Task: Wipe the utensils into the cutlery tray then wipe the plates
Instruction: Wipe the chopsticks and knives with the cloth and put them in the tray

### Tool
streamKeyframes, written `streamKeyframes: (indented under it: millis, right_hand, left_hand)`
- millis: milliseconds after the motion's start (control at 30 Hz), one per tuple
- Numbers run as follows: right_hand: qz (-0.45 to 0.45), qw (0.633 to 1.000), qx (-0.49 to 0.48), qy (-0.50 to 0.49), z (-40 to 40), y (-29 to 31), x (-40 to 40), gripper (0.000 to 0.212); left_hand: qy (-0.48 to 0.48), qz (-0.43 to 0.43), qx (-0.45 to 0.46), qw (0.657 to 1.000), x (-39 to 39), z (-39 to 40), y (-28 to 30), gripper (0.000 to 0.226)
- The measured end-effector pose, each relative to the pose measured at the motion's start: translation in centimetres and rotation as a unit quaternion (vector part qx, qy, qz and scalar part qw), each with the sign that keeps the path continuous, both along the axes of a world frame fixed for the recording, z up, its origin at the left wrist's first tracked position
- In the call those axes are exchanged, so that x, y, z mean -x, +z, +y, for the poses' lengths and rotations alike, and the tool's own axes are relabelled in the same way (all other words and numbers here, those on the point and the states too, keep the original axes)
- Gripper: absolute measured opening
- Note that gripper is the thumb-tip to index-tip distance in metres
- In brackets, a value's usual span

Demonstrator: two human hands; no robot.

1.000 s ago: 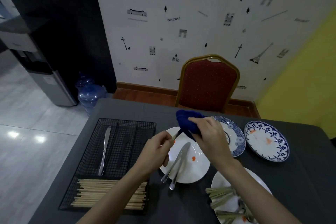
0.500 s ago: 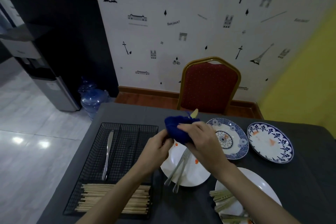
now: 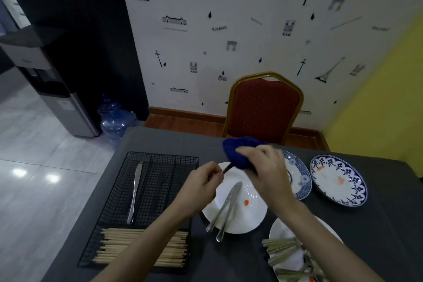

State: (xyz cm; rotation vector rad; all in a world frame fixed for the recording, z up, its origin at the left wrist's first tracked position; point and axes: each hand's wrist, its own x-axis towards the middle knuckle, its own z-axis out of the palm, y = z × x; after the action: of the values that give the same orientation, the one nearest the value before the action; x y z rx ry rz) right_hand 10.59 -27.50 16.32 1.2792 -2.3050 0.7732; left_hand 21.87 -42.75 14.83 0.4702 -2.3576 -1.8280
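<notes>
Change: half a second ago the blue cloth covered most of the utensil and a pale tip stuck out above it; now the two hands have drawn apart and a short dark stretch of the utensil shows between them, so the wiping stroke seems to be running along its length.
Meaning for the task: this looks like one more utensil mid-wipe — probably close to ready for the tray, though how clean it is cannot be told.
Left hand: the left hand, at frame centre, pinches the near end of the utensil with curled fingers.
Right hand: the right hand, just right of centre, is clenched around the cloth, which wraps the far end of the utensil.
Utensil and hands: it spans the small gap between both hands, held above the far rim of the white plate; its type is too hidden to name.
Cutlery tray: the black wire tray sits on the bench at lower left, just beside the left hand; a knife lies in its left compartment and chopsticks fill the near one.
Still waiting: two knives rest on the white plate by an orange smear; more utensils pile on the plate at the lower right edge.
Plates: two blue-patterned plates at right — the far right one shows orange smears — not yet wiped.
</notes>
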Motion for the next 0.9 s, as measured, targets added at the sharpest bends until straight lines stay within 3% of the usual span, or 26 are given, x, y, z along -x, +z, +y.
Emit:
streamKeyframes:
  millis: [100,267,400,467,600,767,900]
  right_hand:
    - [0.023,0.997,-0.024,0.066,0.1,-0.3,-1.3,0.04]
    - [-0.054,0.997,-0.027,-0.056,0.8,-0.5,3.1,0.033]
    - [-0.167,0.973,0.092,-0.132,2.6,-0.9,4.8,0.022]
    - [-0.191,0.959,0.141,-0.154,3.1,-0.9,4.6,0.023]
    - [-0.128,0.978,0.11,-0.125,2.4,-0.7,2.5,0.029]
    - [0.003,0.998,-0.053,0.029,1.0,-1.6,-1.3,0.047]
    - [-0.021,0.999,-0.011,-0.025,1.1,-0.8,0.0,0.045]
  left_hand:
    - [-0.013,0.006,-0.007,1.0,0.0,-0.3,0.1,0.014]
    - [0.009,0.001,-0.038,0.999,-0.9,0.3,0.0,0.016]
    - [0.027,-0.017,-0.167,0.985,-2.3,1.4,-0.2,0.016]
    - [0.047,-0.046,-0.174,0.983,-2.4,1.1,-0.6,0.023]
    - [0.062,-0.088,-0.114,0.988,-1.6,0.7,-1.3,0.028]
    - [0.009,-0.053,-0.099,0.994,-0.1,1.5,-0.5,0.017]
    - [0.002,-0.014,-0.058,0.998,-0.7,1.3,-0.2,0.016]
